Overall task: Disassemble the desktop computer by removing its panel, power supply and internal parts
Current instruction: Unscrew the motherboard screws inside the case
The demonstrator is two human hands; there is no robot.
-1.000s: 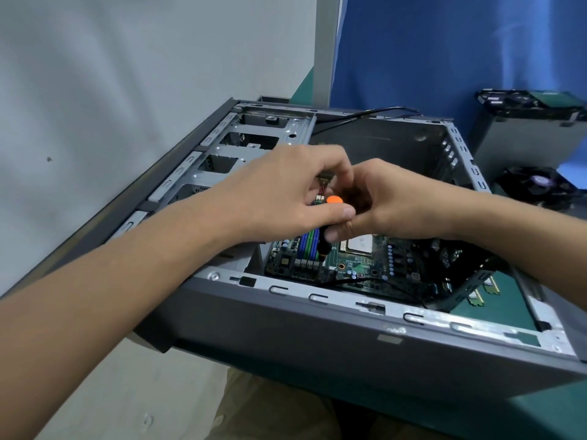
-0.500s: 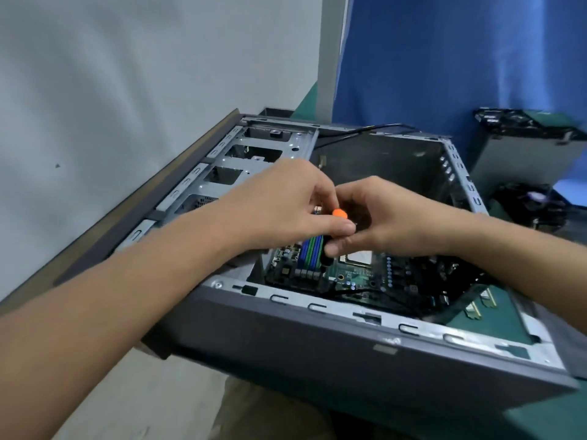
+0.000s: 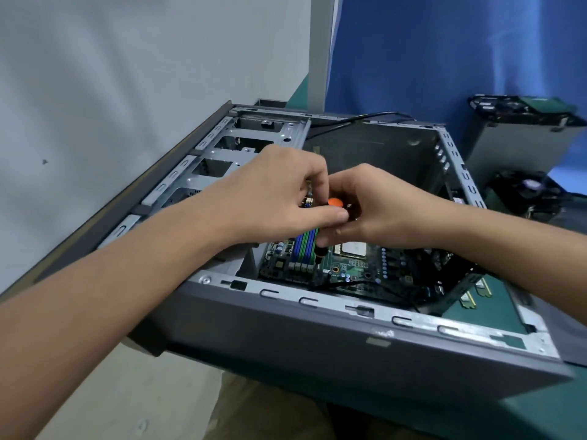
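Head view: screwdriver [image 3: 335,202] stands nearly upright, pointing down at the motherboard [image 3: 355,268]; right hand [image 3: 381,211] curls round its handle, left hand [image 3: 279,198] pinches its top

I could read no text, brand or number anywhere. The print on the board [image 3: 351,267] was too small for me to make out, and the small tag [image 3: 378,342] on the case [image 3: 270,328] was too blurred.
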